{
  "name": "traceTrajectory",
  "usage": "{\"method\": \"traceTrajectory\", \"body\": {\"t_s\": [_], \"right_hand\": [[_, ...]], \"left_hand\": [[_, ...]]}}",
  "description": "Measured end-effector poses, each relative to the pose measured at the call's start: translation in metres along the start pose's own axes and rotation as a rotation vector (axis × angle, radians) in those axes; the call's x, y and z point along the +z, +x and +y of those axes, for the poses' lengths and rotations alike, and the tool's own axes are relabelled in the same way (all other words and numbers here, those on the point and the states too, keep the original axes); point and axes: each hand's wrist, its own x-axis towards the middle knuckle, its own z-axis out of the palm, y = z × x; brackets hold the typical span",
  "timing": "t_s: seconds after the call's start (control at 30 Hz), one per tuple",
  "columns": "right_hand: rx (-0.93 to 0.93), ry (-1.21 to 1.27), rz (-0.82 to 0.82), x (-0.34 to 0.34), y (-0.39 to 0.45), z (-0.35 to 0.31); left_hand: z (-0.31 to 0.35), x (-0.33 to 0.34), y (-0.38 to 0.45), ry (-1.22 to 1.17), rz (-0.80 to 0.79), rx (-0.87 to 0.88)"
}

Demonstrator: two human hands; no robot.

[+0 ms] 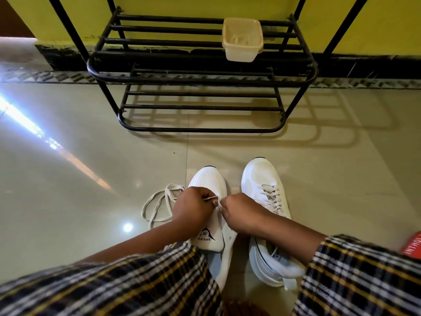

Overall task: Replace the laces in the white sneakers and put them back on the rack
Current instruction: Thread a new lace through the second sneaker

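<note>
A shiny tiled floor (pixel 68 179) is stretching up to a yellow wall, where a black metal shoe rack (pixel 200 74) is standing with a cream plastic tub (pixel 242 39) on it. Two white sneakers are sitting on the floor in front. The right sneaker (pixel 265 195) is already laced. The left hand (pixel 193 208) is pinching a lace tip over the left sneaker (pixel 208 181), and the right hand (pixel 241 213) is pinching at an eyelet. The loose lace (pixel 157 201) is trailing left. The lacing step looks early; next the tip needs poking through a hole.
</note>
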Motion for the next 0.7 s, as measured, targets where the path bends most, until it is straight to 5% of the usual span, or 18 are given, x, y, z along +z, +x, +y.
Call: {"method": "traceTrajectory", "body": {"t_s": [0.47,0.6,0.7], "right_hand": [[-0.035,-0.021,0.078,0.002,0.003,-0.003],[0.063,0.341,0.148,-0.001,0.001,-0.001],[0.182,0.727,0.275,0.002,0.005,0.0]], "left_hand": [[-0.003,0.001,-0.005,-0.351,0.076,-0.202],[-0.002,-0.005,0.002,-0.414,0.027,-0.233],[0.001,-0.013,0.003,-0.127,-0.056,-0.053]]}}
